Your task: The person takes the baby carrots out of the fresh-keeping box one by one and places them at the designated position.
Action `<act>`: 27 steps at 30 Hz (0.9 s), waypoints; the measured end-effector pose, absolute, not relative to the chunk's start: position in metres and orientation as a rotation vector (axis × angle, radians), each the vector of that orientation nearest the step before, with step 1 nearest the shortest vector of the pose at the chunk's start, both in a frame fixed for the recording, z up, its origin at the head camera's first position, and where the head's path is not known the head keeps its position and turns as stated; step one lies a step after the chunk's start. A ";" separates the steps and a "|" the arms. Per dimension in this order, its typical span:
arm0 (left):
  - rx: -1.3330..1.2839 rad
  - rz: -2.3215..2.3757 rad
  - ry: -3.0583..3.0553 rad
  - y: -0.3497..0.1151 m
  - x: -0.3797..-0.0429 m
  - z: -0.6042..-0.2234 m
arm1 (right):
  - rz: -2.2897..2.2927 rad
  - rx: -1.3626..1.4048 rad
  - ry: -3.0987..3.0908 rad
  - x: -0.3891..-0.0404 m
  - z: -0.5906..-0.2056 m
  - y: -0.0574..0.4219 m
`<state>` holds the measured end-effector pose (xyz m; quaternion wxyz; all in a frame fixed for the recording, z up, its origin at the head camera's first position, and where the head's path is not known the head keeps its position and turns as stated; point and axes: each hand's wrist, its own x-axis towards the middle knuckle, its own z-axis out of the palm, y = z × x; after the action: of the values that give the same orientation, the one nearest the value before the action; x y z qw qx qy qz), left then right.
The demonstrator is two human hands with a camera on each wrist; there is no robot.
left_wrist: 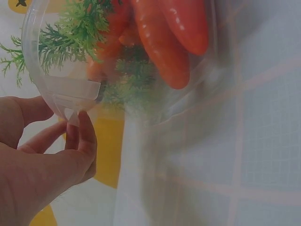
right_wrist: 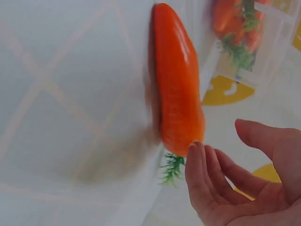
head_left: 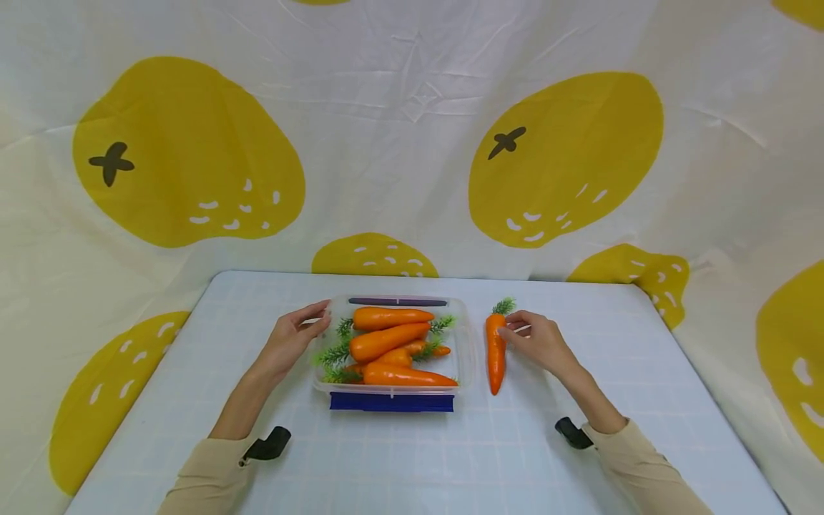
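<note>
A clear plastic food container (head_left: 468, 350) stands mid-table with several orange carrots (head_left: 389, 343) in it, their green tops pointing both ways. My left hand (head_left: 292, 342) is at its left side. In the left wrist view, thumb and fingers hold the clear rim (left_wrist: 29, 52) by the side latch. To the container's right, a single carrot (head_left: 495, 357) lies on the table, leafy end away from me. My right hand (head_left: 542, 343) is beside its upper part. In the right wrist view, the fingertips (right_wrist: 195, 149) are right at the carrot's leafy end, and the thumb stands apart.
A dark blue latch flap (head_left: 391, 402) hangs at the container's front, another dark strip (head_left: 397, 302) along its back. The light checked table (head_left: 386, 465) ends at a white curtain (head_left: 386, 143) printed with yellow fruit. Black wrist cameras (head_left: 269, 443) sit at both sleeves.
</note>
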<state>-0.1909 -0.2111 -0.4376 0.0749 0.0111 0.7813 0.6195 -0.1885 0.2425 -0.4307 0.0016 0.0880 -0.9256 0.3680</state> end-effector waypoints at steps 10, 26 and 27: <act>0.035 1.850 2.354 -0.212 -0.189 -0.437 | 1.154 0.441 -2.867 -0.188 -0.395 0.219; 0.028 1.822 2.361 -0.212 -0.192 -0.435 | 1.175 0.895 -2.909 -0.179 -0.368 0.158; 0.029 1.821 2.361 -0.212 -0.192 -0.436 | 1.179 0.923 -2.908 -0.178 -0.368 0.155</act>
<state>-0.1917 -0.2119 -0.4357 0.0798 0.0098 0.7893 0.6087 -0.1776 0.1546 -0.3682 -0.0644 0.2817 -0.8872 0.3598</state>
